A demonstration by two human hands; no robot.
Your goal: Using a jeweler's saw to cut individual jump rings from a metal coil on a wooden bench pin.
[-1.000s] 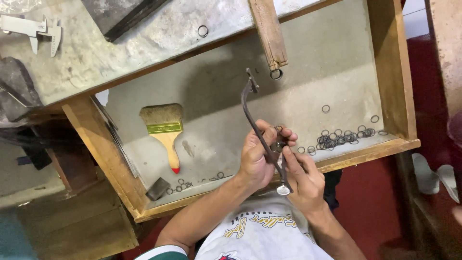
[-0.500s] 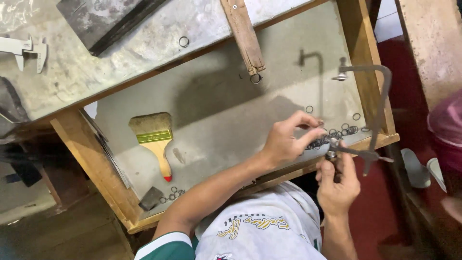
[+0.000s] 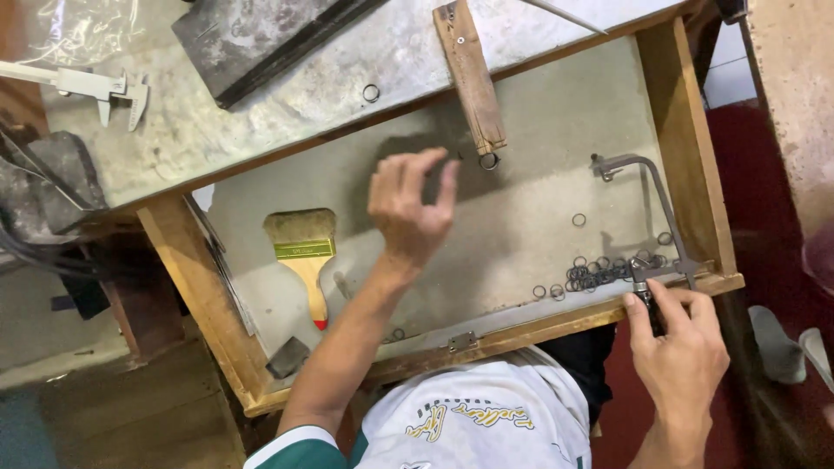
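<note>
- The left hand (image 3: 408,208) hovers mid-frame above the drawer (image 3: 521,200), palm down, fingers spread, holding nothing.
- The right hand (image 3: 682,347), at lower right, closes around the handle of 1 jeweller's saw frame (image 3: 656,200), which stands along the drawer's right side.
- A heap of small metal rings (image 3: 599,274), too many to count, lies just left of the saw handle.
- 1 paintbrush (image 3: 304,252) with a yellow-green band lies at left centre.
- 1 caliper (image 3: 95,87) rests at upper left.
</note>
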